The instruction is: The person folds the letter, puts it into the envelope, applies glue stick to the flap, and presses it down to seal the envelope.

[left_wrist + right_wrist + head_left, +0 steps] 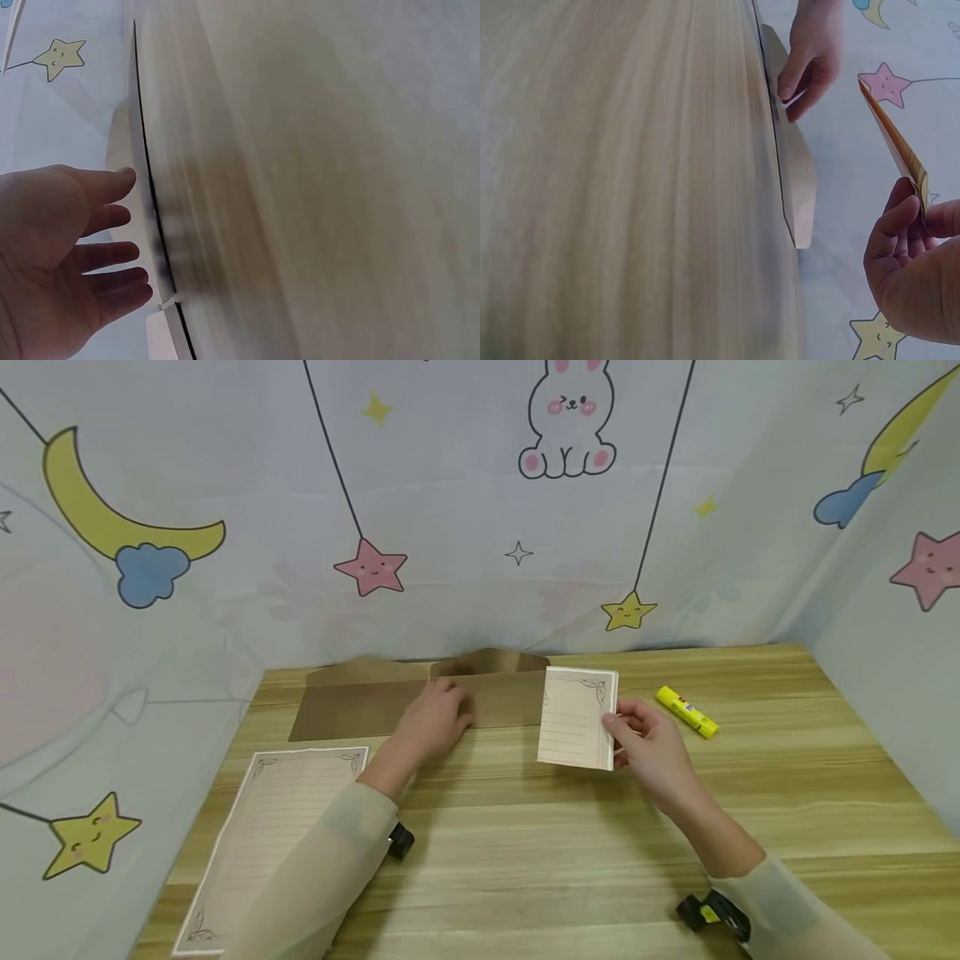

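Note:
My right hand (654, 750) pinches a folded sheet of lined letter paper (576, 720) at its right edge, held up above the table. The paper has a white border and a scroll ornament in one corner; in the right wrist view it appears edge-on. My left hand (437, 717) is over the right brown envelope (510, 700), near its left end, with fingers loosely bent and nothing between them. In the left wrist view the fingertips (120, 180) are close to that envelope. Its pointed flap (491, 662) stands raised at the back.
Another brown envelope (337, 714) with a raised flap lies to the left, end to end with the first. A flat lined sheet (288, 810) lies front left, partly under my left sleeve. A yellow glue stick (687, 712) lies on the right. A patterned curtain (465, 510) hangs behind the table.

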Action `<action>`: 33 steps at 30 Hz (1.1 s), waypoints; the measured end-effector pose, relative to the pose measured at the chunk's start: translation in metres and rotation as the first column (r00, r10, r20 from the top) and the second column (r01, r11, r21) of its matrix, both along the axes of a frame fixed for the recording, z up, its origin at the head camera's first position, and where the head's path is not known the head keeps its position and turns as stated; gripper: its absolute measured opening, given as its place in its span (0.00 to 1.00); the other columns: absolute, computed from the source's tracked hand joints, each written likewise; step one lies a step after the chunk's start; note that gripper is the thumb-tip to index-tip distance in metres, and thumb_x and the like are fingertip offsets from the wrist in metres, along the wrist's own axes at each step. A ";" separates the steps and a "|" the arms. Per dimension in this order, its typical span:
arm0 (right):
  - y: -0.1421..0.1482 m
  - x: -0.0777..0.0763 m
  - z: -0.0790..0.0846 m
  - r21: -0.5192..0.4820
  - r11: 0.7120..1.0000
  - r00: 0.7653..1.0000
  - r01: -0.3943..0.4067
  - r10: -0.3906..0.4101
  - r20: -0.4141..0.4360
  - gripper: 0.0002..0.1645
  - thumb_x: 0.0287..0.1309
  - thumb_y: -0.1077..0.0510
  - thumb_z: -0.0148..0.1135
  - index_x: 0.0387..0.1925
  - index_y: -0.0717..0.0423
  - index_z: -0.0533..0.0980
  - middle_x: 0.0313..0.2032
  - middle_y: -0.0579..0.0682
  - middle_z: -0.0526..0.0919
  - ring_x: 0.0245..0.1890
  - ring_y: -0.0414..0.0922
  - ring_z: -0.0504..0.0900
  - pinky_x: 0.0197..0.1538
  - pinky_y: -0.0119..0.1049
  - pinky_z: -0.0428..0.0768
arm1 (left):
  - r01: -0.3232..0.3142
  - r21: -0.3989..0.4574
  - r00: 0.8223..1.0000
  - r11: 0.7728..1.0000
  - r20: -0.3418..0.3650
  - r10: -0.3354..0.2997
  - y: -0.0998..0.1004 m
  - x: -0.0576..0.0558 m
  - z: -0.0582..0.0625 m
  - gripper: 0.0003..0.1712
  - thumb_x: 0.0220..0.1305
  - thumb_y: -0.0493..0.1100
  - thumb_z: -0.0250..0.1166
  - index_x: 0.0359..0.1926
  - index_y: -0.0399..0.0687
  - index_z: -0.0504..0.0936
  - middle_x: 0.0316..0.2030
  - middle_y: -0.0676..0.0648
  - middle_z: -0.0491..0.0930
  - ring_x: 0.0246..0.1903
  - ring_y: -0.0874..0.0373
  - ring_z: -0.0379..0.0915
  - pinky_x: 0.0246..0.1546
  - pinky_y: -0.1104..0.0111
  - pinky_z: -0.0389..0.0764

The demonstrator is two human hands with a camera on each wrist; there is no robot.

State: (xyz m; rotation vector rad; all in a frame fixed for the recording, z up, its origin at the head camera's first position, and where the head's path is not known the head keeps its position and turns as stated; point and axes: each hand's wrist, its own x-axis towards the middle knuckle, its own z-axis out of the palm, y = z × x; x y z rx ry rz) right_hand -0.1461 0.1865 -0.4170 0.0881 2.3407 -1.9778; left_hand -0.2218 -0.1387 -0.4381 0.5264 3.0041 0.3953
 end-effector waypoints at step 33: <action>0.005 0.002 -0.001 -0.003 1.000 1.000 0.007 -0.007 -0.003 0.19 0.79 0.57 0.60 0.59 0.68 0.73 0.40 0.54 0.82 0.34 0.44 0.82 0.31 0.34 0.83 | 0.242 0.026 0.970 0.970 -0.015 -0.242 0.000 0.071 -0.003 0.18 0.78 0.41 0.66 0.62 0.39 0.83 0.60 0.40 0.76 0.61 0.44 0.74 0.62 0.54 0.78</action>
